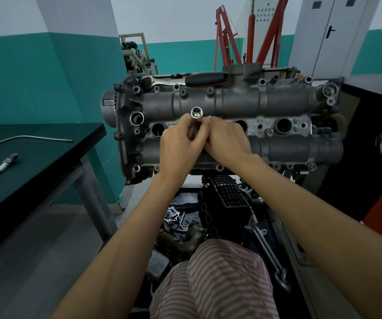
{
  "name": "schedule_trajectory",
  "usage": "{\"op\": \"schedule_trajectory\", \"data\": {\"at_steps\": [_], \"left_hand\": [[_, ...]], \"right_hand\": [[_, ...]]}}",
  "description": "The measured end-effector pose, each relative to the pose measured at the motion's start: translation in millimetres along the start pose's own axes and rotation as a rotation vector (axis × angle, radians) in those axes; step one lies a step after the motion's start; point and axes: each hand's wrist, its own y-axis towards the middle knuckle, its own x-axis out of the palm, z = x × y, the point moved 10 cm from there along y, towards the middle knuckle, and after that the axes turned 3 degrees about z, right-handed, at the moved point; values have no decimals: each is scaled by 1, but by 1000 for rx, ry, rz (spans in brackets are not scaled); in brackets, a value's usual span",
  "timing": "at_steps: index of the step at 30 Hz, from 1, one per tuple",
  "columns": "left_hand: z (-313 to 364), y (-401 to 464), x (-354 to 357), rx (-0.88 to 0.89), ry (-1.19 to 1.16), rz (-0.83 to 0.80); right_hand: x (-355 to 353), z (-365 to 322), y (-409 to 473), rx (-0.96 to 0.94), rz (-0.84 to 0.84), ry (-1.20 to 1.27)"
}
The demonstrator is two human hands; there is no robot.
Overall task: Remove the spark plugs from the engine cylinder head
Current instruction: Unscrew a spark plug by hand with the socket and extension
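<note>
Both hands meet over the middle of the grey cast-metal cylinder head (243, 104). The left hand (180, 146) has its fingers curled close around the shaft of a shiny steel tubular socket (195, 113), and the right hand (226, 141) pinches the same shaft from the other side, so the fingertips of both hands touch each other around it. The socket stands nearly upright with its open square end turned to the camera, and its lower part is hidden by the fingers (I cannot tell how deep it goes into the well).

Three round plug wells are visible and open in the row: one just left of the hands (158, 130), and two to the right (240, 125) (284, 125). The well under the hands is covered.

One spark plug with a white ceramic body (6, 163) lies on the dark green workbench (47, 162) to the left, well apart from the engine. Near it lies one thin bent metal tube (24, 138). One ratchet wrench with a black handle (206, 79) rests on the far edge of the cylinder head.
</note>
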Motion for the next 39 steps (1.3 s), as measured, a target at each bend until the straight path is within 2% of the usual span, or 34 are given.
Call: {"op": "schedule_trajectory", "data": {"at_steps": [8, 16, 22, 31, 39], "left_hand": [[-5, 1, 1, -54, 11, -15], [0, 0, -2, -12, -12, 21], [-3, -1, -2, -35, -30, 8], [1, 0, -3, -8, -55, 40], [-2, -1, -2, -29, -22, 15]], "right_hand": [[-2, 0, 0, 7, 24, 19], [-1, 0, 0, -4, 3, -25], [-1, 1, 0, 25, 11, 72], [0, 0, 0, -10, 17, -48], [-2, 0, -2, 9, 28, 17]]}}
